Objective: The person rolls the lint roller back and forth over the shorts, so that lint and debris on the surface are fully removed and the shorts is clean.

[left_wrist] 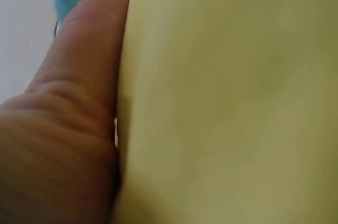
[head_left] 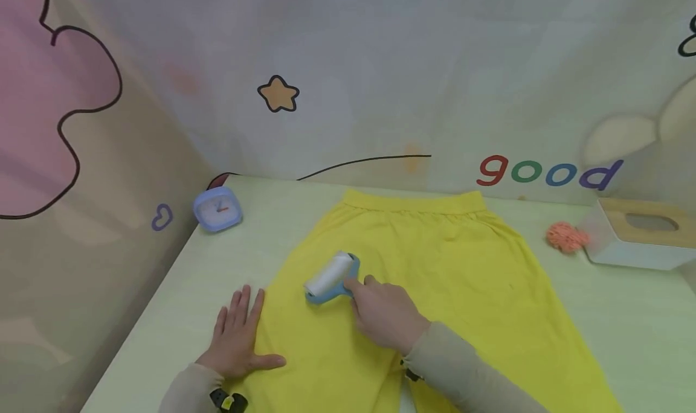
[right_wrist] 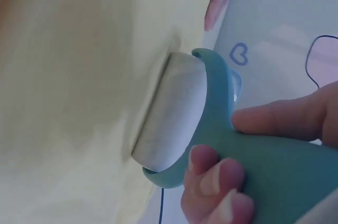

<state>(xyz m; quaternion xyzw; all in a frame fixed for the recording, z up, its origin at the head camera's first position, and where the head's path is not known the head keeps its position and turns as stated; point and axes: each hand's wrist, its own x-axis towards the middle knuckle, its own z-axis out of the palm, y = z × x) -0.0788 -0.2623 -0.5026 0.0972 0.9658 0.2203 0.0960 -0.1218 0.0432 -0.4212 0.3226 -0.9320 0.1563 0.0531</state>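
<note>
Two pale sleeves reach over the lower part of the yellow trousers, whose leg ends are cut off by the bottom of the head view. Black straps show at the wrists, the right one mostly hidden under its sleeve.

At the trousers' left edge, the left hand lies flat, fingers straight and spread, its thumb on the cloth. Its own wrist view is blurred and filled by skin and fabric; a blue sliver at the top is too cropped to identify.

Over the trousers' left leg, the right hand grips a lint roller by its blue handle, fingers curled round it. The hand covers most of that handle in the head view. The white cylinder is at the cloth, but whether it touches along its whole length is hard to tell.

Beyond the trousers' upper left, a blue clock stands on the worktop, its markings too blurred to read. Right of the waistband are a coral flower-like piece and a tissue box, cut off by the frame.

Behind the trousers hangs a printed backdrop.
</note>
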